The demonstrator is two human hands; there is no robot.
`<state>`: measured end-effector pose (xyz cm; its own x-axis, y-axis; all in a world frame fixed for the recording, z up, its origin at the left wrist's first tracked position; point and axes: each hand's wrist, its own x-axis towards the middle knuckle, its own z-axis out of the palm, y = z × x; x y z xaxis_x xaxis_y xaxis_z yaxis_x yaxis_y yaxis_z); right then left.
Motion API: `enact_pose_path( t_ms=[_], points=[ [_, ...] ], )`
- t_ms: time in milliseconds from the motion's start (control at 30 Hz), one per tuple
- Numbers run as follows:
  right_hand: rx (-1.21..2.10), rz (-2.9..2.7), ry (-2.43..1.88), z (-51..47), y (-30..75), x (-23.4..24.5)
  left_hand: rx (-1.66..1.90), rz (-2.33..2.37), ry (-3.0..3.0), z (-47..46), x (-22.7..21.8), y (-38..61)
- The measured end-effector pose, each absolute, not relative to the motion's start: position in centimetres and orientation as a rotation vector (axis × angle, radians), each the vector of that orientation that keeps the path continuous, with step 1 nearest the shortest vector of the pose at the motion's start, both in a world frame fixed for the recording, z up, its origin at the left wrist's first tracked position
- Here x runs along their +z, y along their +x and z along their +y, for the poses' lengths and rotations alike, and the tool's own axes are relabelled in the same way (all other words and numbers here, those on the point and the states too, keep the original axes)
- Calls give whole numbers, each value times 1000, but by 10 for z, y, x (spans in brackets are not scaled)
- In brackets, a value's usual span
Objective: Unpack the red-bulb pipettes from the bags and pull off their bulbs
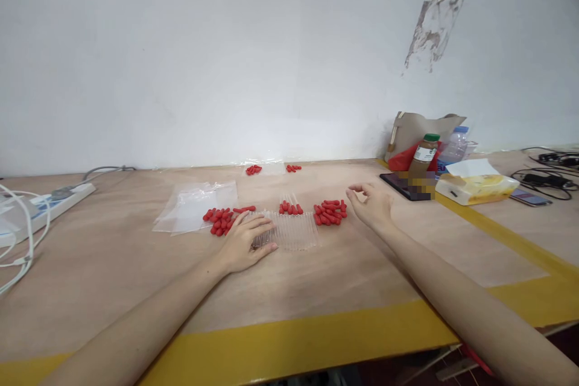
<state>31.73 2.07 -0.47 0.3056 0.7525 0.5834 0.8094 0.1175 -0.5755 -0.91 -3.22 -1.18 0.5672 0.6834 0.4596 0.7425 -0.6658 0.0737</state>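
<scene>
My left hand (250, 240) lies with spread fingers over the left end of a row of clear thin tubes (296, 232), covering part of it. Left of that row is a pile of small red rubber bulbs (221, 221), partly behind my fingers. My right hand (371, 205) hovers just right of another pile of red bulbs (330, 212); its fingers are bent, with a gap to the thumb and nothing visible between them. Between the two piles, several red-bulbed clear droppers (290, 207) lie at the back edge of the row.
Clear plastic bags (194, 208) lie at left, near a white power strip (54, 214) with cables. More red bulbs (254, 170) rest by the wall. At right are a dark tablet (402, 187), a green-capped bottle (423, 157), a tissue pack (477, 184) and a phone (530, 197).
</scene>
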Motion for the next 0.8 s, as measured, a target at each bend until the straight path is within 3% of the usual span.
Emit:
enact_pose_path(
  t_ms=[267, 600, 800],
  points=[
    [129, -1486, -1867, 57, 322, 6, -794, -1182, -2627, -31, -14, -10],
    [344, -1946, -1944, 75, 209, 17, -1079, -1200, -2356, -33, -16, -10],
    [311, -2011, -1881, 90, 191, 15, -1037, -1233, -2387, -34, -16, -11]
  ],
)
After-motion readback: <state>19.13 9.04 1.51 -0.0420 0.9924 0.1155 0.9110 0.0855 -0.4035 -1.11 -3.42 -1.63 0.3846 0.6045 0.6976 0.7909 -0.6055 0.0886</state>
